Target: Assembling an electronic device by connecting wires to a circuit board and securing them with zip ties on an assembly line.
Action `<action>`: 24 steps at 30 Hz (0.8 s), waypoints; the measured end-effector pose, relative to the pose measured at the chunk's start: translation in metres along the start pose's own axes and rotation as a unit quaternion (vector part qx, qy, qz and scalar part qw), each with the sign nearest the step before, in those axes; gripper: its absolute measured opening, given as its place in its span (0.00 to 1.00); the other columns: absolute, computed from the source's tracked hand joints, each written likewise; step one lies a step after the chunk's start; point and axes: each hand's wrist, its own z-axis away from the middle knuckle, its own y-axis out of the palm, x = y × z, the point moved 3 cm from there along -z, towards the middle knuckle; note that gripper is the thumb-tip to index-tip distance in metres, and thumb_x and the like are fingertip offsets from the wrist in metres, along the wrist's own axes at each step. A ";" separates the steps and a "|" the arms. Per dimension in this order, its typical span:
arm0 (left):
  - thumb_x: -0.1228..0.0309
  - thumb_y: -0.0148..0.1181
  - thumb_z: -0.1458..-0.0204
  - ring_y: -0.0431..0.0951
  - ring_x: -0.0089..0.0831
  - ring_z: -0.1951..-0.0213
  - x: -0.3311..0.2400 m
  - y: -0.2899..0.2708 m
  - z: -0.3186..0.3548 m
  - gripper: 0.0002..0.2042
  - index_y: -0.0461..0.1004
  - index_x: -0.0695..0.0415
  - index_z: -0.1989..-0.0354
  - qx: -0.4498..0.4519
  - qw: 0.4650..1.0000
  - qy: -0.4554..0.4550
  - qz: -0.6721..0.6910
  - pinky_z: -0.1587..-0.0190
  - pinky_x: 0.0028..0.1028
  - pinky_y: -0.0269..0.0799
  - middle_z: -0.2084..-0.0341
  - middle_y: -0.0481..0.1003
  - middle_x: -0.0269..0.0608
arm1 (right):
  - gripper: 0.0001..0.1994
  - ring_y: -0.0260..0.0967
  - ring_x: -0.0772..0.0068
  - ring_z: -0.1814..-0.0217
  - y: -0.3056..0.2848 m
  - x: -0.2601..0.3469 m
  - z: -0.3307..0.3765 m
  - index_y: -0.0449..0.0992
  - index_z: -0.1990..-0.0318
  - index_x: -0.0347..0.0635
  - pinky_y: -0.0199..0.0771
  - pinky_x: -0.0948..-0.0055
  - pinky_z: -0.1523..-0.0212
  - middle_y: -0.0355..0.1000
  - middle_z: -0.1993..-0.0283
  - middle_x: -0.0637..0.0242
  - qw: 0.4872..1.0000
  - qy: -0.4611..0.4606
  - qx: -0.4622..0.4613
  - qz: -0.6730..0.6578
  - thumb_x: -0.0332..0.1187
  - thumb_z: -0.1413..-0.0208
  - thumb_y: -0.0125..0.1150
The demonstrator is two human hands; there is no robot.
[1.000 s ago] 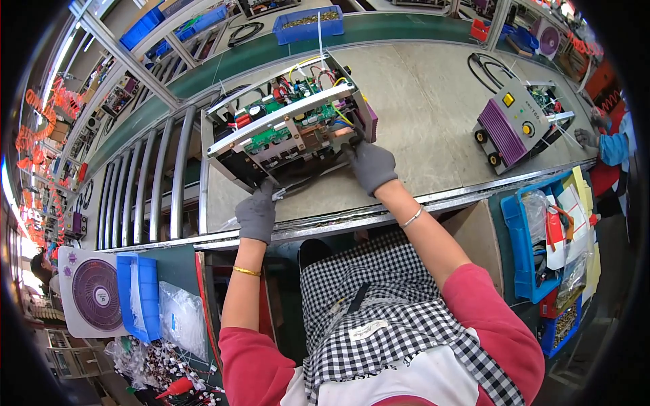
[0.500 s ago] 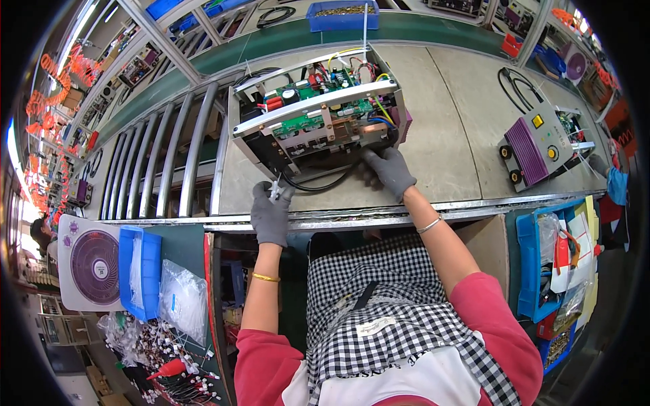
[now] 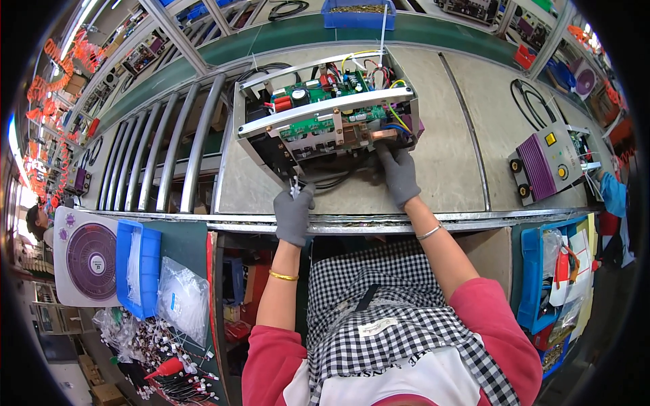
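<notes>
An open metal chassis (image 3: pixel 325 118) with green circuit boards and coloured wires lies on the grey workbench (image 3: pixel 447 169). My left hand (image 3: pixel 294 213), in a grey glove, pinches a thin white cable tie (image 3: pixel 295 186) near the chassis's front left corner. My right hand (image 3: pixel 399 174), also gloved, presses against the chassis's front right underside, beside black cables (image 3: pixel 335 179) that trail out beneath it.
A purple-fronted unit with knobs (image 3: pixel 545 166) sits at the right with a coiled black cable (image 3: pixel 531 101). Metal rollers (image 3: pixel 159 159) lie to the left. Blue bins (image 3: pixel 135 267), a bag of ties (image 3: pixel 183 304), a white fan cover (image 3: pixel 84 264) are at lower left; a blue tray (image 3: pixel 531 284) is at lower right.
The chassis has shifted right and closer along the bench with both hands staying on it. My left hand now holds the tie at its front corner.
</notes>
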 end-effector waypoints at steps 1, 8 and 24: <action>0.64 0.64 0.49 0.65 0.20 0.82 -0.005 0.000 0.001 0.13 0.73 0.59 0.76 -0.033 0.998 0.048 0.020 0.77 0.25 0.61 0.85 0.70 0.29 | 0.16 0.74 0.74 0.74 -0.002 0.001 0.000 0.76 0.61 0.36 0.71 0.76 0.76 0.76 0.72 0.62 0.997 -0.011 -0.009 0.074 0.44 0.38 0.59; 0.56 0.60 0.46 0.76 0.35 0.76 -0.019 -0.013 0.003 0.16 0.78 0.59 0.68 -0.144 0.944 0.127 -0.267 0.70 0.32 0.69 0.82 0.74 0.43 | 0.19 0.73 0.55 0.72 -0.007 0.001 -0.006 0.79 0.69 0.37 0.68 0.61 0.69 0.74 0.76 0.54 0.919 -0.159 -0.047 0.358 0.47 0.44 0.63; 0.51 0.69 0.59 0.76 0.53 0.51 -0.017 -0.031 -0.027 0.33 0.71 0.62 0.48 -0.133 0.942 0.095 -0.292 0.50 0.41 0.70 0.54 0.76 0.57 | 0.17 0.76 0.53 0.61 -0.006 0.005 -0.002 0.80 0.61 0.41 0.71 0.63 0.61 0.78 0.65 0.55 0.926 -0.211 -0.031 0.310 0.47 0.42 0.59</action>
